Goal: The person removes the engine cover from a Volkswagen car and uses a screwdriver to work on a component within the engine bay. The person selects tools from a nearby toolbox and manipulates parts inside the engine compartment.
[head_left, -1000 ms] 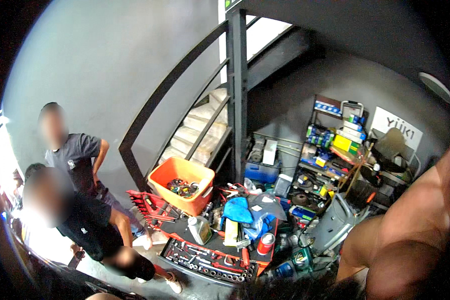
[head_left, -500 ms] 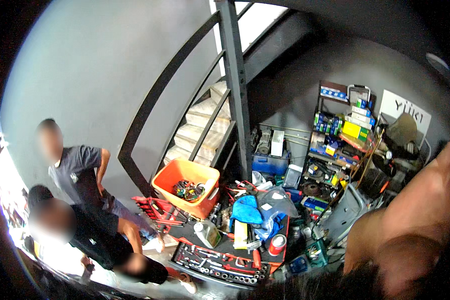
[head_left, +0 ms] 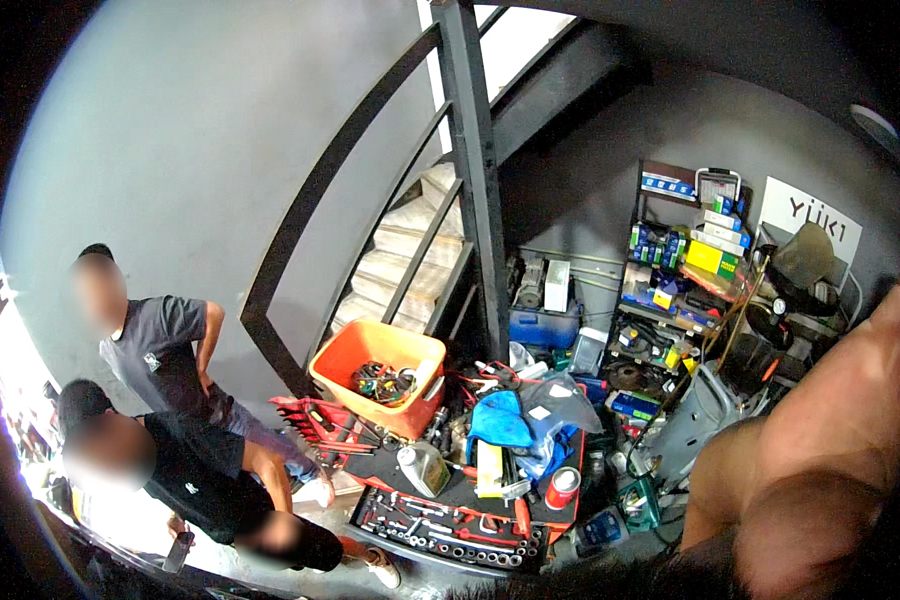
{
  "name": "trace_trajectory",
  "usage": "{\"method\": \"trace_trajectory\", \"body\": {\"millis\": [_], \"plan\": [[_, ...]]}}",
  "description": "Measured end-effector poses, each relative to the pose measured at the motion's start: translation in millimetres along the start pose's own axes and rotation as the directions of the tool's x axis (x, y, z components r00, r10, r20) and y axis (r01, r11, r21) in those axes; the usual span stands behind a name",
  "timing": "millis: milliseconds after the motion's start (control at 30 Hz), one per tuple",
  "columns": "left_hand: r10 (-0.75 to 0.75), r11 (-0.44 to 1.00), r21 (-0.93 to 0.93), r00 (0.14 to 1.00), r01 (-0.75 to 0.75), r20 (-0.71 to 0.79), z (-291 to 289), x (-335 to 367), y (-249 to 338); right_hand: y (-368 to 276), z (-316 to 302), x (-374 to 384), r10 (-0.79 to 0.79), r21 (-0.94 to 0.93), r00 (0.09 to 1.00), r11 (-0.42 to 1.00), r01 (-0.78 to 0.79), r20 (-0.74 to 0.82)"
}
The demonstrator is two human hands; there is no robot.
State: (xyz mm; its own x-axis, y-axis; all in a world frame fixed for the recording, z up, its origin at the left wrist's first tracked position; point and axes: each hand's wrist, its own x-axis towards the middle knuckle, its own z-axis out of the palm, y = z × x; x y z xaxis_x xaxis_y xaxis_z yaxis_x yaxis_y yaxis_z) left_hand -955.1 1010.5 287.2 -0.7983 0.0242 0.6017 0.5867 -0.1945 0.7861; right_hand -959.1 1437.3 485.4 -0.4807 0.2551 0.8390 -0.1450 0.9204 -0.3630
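Observation:
Bare skin of my right hand or arm [head_left: 820, 450] fills the lower right, very close and blurred; its fingers cannot be told apart, and whatever it holds is hidden. My left hand does not show. Farther off, a tool cart [head_left: 370, 466] bears an orange bin [head_left: 425, 395] with tangled tools or cables inside. On its top lie a blue cloth [head_left: 500, 420], a grey jug [head_left: 423, 468], a red and white can [head_left: 562, 488] and a clear plastic bag [head_left: 560, 415]. An open drawer of sockets and wrenches [head_left: 450, 530] juts from its front.
Two people stand at the left; the nearer one holds a phone [head_left: 178, 552]. A staircase [head_left: 400, 255] rises behind the cart. Packed shelves [head_left: 670, 270] and a grey plastic panel [head_left: 705, 415] stand at the right. A green case [head_left: 638, 503] lies beside the cart.
The view has tilted slightly, so the cart and bin sit a little farther right and lower. The close skin at the right has shifted slightly. A phone now shows more plainly in the nearer person's hand.

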Motion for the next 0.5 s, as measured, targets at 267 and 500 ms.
{"method": "trace_trajectory", "body": {"millis": [267, 500], "plan": [[-0.098, 0.995, 0.014, 0.995, 0.098, 0.004, -10, -19, -18, -6, 10, 2, 0.006, -0.012, 1.0, 1.0, -0.006, 0.002], [-0.187, 0.982, 0.035, 0.982, 0.186, 0.029, -14, -44, -34, -5, 16, 4, 0.021, -0.016, 1.0, 1.0, -0.021, -0.006]]}}
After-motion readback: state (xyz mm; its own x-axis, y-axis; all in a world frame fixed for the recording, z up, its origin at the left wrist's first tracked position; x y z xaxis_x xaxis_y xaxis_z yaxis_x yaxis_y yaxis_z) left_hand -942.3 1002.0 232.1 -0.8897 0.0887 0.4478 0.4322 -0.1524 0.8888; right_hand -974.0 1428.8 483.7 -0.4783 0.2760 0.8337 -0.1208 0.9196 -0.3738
